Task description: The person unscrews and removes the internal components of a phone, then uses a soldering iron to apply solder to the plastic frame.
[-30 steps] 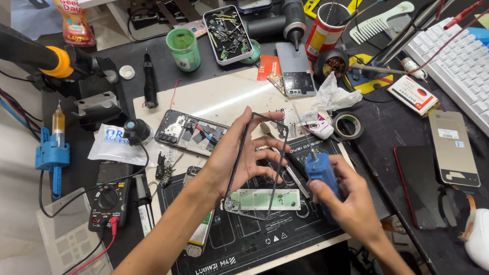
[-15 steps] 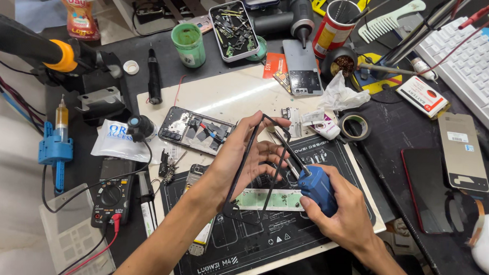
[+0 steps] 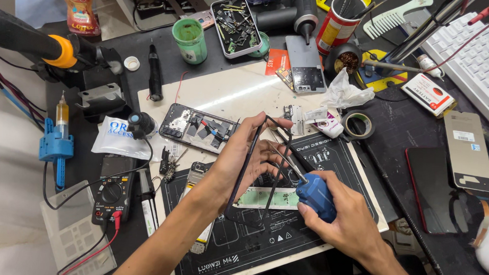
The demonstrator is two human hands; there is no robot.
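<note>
My left hand [image 3: 244, 159] holds a thin black phone frame [image 3: 249, 170] upright on edge above the black work mat [image 3: 251, 251]. My right hand [image 3: 342, 222] grips a blue-handled screwdriver [image 3: 314, 193], its metal tip pointing up-left into the frame near my left fingers. A green circuit board strip [image 3: 264, 198] lies on the mat just below both hands. An opened phone body [image 3: 196, 127] with exposed parts lies on the white sheet behind my left hand.
A multimeter [image 3: 112, 195] with leads sits at left, next to a blue syringe holder [image 3: 57, 144]. A tape roll [image 3: 358, 125], a tissue, a tray of small parts [image 3: 237, 18], a green cup [image 3: 189, 39], two phone panels [image 3: 460, 161] and a keyboard [image 3: 475, 59] crowd the back and right.
Both hands shifted slightly right and nearer on the mat. The screwdriver tip has come up into the frame, and the frame has tilted more upright.
</note>
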